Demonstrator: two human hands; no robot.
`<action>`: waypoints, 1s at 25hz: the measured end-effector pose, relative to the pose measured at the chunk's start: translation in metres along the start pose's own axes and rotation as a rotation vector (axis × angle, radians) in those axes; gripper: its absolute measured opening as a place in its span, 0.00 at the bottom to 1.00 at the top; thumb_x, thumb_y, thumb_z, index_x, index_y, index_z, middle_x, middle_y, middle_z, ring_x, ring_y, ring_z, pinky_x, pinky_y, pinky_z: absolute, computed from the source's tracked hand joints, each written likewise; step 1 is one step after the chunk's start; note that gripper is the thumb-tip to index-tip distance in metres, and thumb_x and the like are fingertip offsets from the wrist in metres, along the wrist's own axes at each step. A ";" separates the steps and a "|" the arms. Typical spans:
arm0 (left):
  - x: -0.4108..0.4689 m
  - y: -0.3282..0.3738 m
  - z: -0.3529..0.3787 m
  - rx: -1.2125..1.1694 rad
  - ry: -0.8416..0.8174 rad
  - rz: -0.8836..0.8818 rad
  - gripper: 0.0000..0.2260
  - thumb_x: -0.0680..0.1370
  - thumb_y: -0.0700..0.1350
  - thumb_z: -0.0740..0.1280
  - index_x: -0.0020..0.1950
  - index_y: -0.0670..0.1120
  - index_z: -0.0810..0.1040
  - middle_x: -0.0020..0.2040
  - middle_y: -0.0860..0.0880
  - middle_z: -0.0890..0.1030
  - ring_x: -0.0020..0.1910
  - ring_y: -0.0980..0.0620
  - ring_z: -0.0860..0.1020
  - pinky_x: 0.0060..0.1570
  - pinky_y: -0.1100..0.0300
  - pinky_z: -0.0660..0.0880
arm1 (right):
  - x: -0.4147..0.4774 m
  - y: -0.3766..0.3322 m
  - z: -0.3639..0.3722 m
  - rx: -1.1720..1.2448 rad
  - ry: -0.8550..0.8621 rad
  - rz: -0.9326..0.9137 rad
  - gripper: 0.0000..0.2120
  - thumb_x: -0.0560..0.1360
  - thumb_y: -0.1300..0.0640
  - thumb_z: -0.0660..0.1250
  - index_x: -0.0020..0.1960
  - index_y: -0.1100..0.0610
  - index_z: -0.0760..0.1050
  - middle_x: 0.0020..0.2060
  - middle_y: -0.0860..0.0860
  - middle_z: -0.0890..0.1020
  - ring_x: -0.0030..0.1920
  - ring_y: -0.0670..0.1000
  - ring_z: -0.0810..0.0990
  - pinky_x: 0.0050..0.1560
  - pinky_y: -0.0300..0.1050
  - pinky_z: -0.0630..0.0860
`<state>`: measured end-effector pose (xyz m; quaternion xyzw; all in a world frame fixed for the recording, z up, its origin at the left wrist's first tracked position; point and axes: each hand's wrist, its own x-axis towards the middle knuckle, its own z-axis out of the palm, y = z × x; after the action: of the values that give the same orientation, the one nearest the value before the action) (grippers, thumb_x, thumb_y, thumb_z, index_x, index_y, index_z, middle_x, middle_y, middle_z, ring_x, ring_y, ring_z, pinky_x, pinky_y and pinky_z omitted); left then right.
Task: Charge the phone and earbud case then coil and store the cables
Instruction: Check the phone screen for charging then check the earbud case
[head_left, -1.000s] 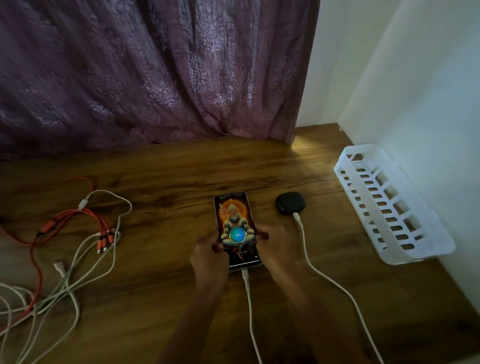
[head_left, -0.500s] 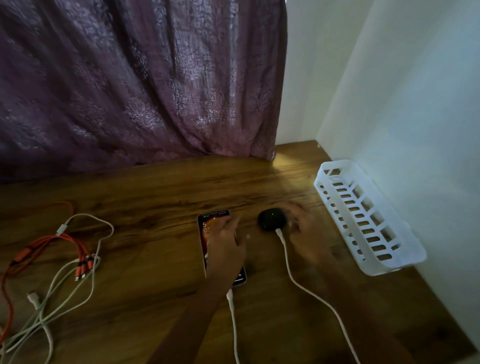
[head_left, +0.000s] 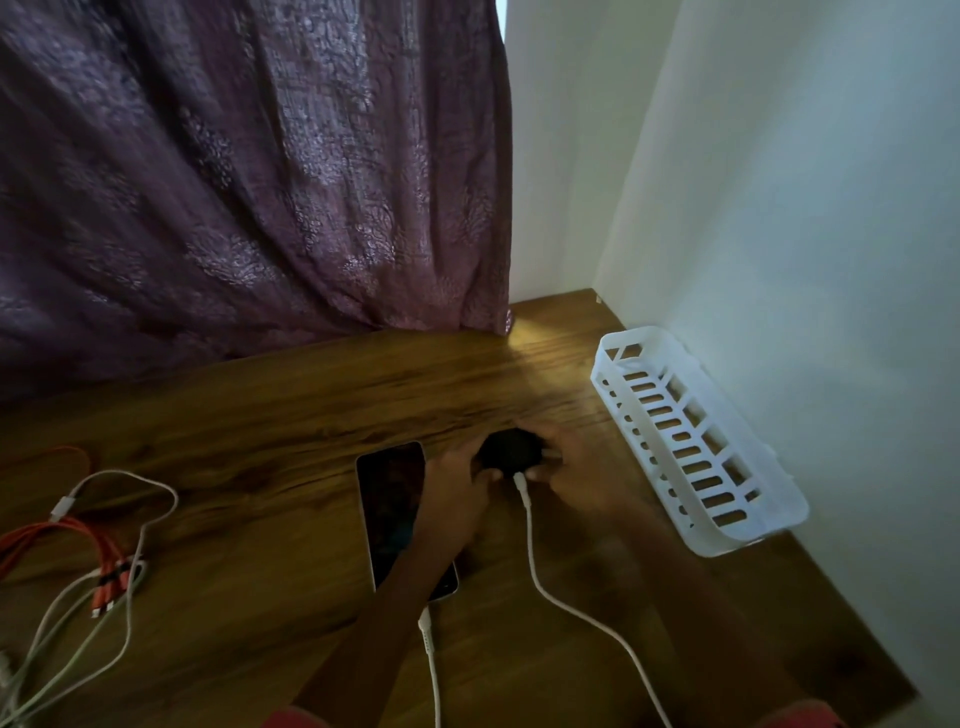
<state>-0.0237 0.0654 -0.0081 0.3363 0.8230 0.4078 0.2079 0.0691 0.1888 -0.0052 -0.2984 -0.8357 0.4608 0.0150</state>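
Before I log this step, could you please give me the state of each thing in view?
Phone: flat, screen dark.
Phone cable: plugged in.
Case: held in both hands.
Case cable: plugged in.
Left hand: grips case.
Right hand: grips case.
Basket: upright, nothing visible inside.
Spare cables: loose, uncoiled.

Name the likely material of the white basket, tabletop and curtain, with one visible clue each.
White basket: probably moulded plastic, matte; even cut-out slots. Tabletop: wood or wood-look laminate, slight sheen; streaky brown grain. Curtain: fabric; hangs in folds, faintly shiny pattern.
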 end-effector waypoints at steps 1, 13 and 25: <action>-0.004 0.004 -0.007 -0.023 0.009 0.032 0.21 0.74 0.36 0.68 0.66 0.44 0.72 0.61 0.44 0.78 0.61 0.48 0.75 0.57 0.71 0.64 | -0.005 -0.005 -0.005 0.041 0.012 -0.019 0.26 0.72 0.68 0.68 0.63 0.46 0.69 0.62 0.49 0.75 0.64 0.52 0.73 0.61 0.37 0.68; -0.074 0.106 -0.126 -0.458 0.155 0.427 0.25 0.63 0.39 0.73 0.58 0.54 0.75 0.54 0.61 0.81 0.53 0.61 0.79 0.52 0.65 0.76 | -0.085 -0.120 -0.066 0.345 0.130 -0.486 0.25 0.70 0.71 0.67 0.56 0.45 0.69 0.39 0.26 0.80 0.46 0.30 0.78 0.46 0.25 0.74; -0.111 0.140 -0.151 -0.545 0.176 0.582 0.24 0.62 0.36 0.71 0.57 0.50 0.76 0.52 0.59 0.82 0.52 0.62 0.80 0.46 0.71 0.76 | -0.135 -0.160 -0.072 0.452 0.264 -0.726 0.24 0.60 0.62 0.71 0.54 0.48 0.73 0.43 0.33 0.82 0.50 0.37 0.80 0.45 0.27 0.75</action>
<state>0.0131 -0.0332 0.2002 0.4517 0.5700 0.6799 0.0944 0.1233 0.1107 0.1945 -0.0313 -0.7556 0.5547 0.3470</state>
